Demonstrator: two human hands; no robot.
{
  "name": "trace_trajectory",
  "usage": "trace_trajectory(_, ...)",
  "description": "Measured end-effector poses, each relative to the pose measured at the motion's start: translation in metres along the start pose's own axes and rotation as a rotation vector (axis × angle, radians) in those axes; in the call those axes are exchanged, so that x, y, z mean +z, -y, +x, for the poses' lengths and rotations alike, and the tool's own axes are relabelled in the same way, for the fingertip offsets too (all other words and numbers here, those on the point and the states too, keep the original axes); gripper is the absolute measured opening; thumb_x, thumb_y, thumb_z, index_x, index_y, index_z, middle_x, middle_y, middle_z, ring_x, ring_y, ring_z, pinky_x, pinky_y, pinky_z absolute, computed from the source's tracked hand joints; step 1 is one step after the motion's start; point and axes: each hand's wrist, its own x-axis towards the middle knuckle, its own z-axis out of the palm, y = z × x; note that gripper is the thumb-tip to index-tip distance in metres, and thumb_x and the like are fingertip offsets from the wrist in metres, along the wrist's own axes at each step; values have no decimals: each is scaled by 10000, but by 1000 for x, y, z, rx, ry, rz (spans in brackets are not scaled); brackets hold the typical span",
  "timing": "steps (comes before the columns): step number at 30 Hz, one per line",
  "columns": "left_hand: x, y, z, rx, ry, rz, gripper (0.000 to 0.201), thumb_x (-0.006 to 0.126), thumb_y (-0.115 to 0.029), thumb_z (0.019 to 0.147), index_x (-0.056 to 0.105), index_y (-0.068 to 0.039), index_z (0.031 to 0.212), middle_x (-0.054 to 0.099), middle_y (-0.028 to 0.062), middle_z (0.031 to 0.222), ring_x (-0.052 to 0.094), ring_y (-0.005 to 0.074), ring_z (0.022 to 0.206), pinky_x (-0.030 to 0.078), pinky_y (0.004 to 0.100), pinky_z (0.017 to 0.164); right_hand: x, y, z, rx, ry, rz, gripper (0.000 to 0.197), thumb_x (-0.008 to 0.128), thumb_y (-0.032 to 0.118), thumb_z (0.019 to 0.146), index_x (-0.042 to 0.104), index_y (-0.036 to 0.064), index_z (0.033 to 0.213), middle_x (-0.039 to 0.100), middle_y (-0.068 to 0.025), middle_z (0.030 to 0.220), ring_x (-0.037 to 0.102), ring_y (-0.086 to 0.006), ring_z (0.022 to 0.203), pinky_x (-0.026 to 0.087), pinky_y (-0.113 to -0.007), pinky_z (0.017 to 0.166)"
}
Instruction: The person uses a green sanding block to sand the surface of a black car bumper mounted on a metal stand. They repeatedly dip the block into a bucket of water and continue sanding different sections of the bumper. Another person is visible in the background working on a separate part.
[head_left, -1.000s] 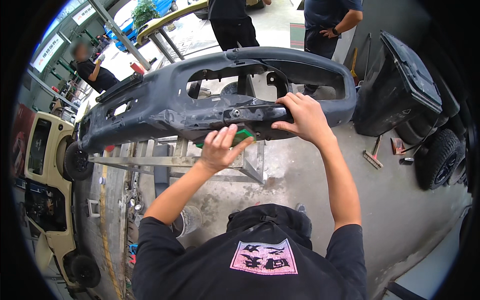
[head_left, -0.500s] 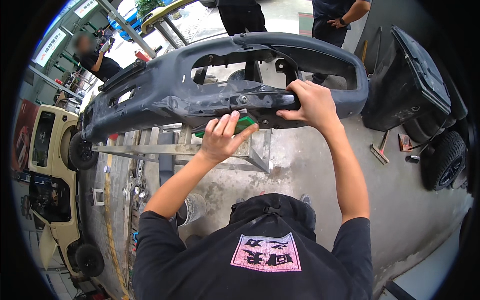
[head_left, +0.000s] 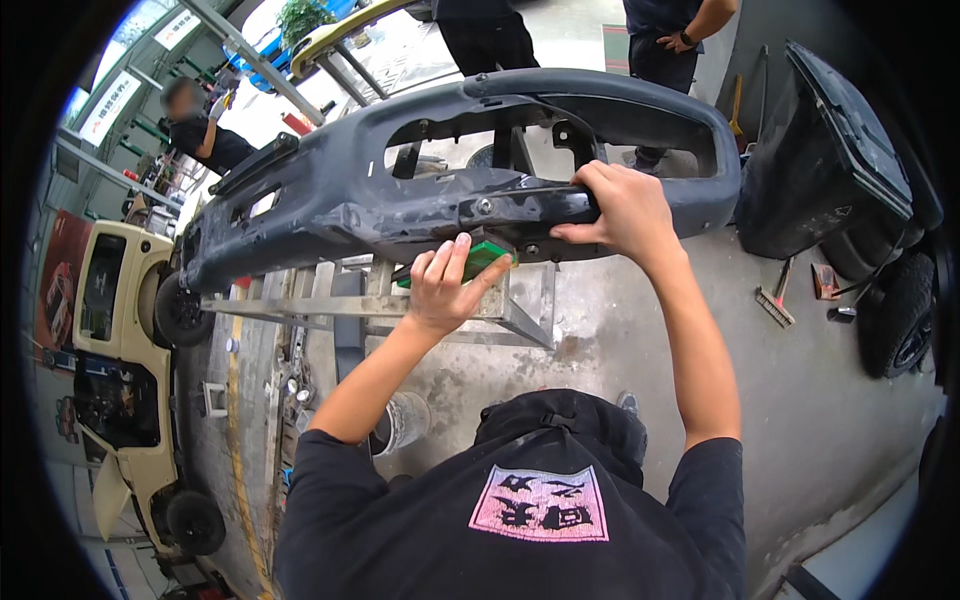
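A dark grey-black vehicle bumper with large openings spans the view, lying on a metal stand. Its near face carries pale scuffs and dusty patches. My left hand is closed around a green sanding block, pressing it to the bumper's near lower edge. The block's working face is hidden against the part. Further right, my right hand grips the bumper's near bar below the large opening, thumb on the near side and fingers over the top.
A bucket stands on the floor left of my body. At the right are a black wheeled bin, a broom and tyres. A beige vehicle is at the left. Several people stand beyond the bumper.
My left hand and the sanding block have shifted slightly right and nearer along the bumper's edge. My right hand keeps its grip. The view has turned a little.
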Motion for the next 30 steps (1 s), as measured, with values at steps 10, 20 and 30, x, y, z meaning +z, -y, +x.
trace_trajectory(10,-7,2,22,29,30,-46,373,704,-305,916,706,-377,1281,562,100,1349,525,230,1158,416,378,941,-1,-4,-2,8,5,45,575,853,543,649,667,79,933,685,-74,862,693,-298,825,551,-400,705)
trace_trajectory(20,3,-11,6,-19,23,-44,426,699,-207,888,714,-384,1274,523,124,1338,524,274,1114,419,379,898,-1,-4,-3,41,11,82,588,843,557,651,655,73,927,682,-84,848,690,-308,822,550,-402,717)
trace_trajectory(30,-6,-5,7,-230,-65,9,436,760,-192,829,740,-374,1225,502,169,1377,491,300,1172,387,414,972,2,-4,-5,32,9,48,600,847,556,647,653,64,932,689,-85,852,692,-302,821,548,-396,712)
